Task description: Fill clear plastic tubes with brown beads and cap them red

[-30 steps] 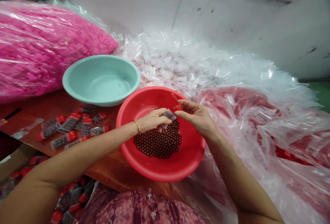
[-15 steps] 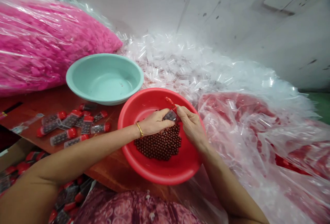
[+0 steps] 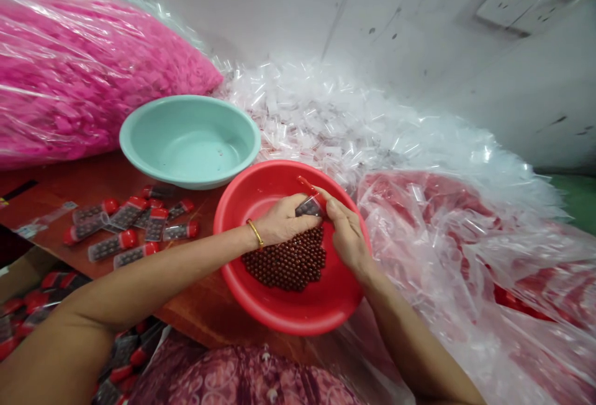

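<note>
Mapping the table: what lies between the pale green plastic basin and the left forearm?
Red-capped clear tubes of dark beads, scattered on the brown table; head view.

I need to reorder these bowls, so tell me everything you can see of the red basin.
The red basin is round, shallow and rimmed, glossy plastic by its look, upright on the reddish table near its front edge, close beside the teal basin. A heap of dark red-brown beads lies in its bottom; its walls are bare. The left hand and right hand hold a small clear tube above the beads. Clear plastic bags press against its far and right sides.
</note>
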`<state>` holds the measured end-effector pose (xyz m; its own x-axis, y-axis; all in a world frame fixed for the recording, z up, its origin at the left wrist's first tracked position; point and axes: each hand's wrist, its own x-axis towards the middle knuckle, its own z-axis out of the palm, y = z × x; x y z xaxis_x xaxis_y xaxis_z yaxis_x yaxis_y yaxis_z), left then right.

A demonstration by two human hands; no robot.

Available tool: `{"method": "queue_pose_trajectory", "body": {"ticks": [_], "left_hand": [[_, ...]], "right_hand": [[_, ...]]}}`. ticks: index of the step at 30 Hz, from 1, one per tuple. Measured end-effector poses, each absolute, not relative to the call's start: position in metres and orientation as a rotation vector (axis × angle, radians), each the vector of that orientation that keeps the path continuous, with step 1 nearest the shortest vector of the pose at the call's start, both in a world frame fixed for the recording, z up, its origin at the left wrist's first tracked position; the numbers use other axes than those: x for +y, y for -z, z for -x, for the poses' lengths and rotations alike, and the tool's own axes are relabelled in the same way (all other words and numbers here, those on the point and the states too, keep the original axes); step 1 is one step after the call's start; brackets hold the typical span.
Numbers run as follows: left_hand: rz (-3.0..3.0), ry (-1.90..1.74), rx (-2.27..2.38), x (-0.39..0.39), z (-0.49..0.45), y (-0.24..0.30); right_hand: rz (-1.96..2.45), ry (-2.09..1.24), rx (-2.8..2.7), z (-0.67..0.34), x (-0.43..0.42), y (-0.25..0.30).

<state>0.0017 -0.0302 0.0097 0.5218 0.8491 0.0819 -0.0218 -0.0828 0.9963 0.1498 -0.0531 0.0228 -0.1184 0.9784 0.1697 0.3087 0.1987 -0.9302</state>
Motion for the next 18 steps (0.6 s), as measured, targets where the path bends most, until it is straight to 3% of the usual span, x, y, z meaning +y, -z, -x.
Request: {"method": "queue_pose_trajectory", "body": {"ticks": [4, 8, 13, 18], "left_hand": [[-1.439, -0.733, 0.645, -0.033, 0.004, -0.019], [-1.459, -0.667, 0.664, -0.037, 0.005, -0.023], [-1.771, -0.712, 0.774, -0.045, 0.005, -0.021], [-1.675, -0.692, 0.873, -0.051, 0.002, -0.016]], "right_hand": [[1.234, -1.026, -1.979, -0.171, -0.055, -0.042], [1.135, -0.769, -2.261, -0.175, -0.06, -0.046], [1.063, -0.444, -2.282, -0.164, -0.073, -0.024], [1.236, -0.424, -2.311, -0.159, -0.076, -0.021]]}}
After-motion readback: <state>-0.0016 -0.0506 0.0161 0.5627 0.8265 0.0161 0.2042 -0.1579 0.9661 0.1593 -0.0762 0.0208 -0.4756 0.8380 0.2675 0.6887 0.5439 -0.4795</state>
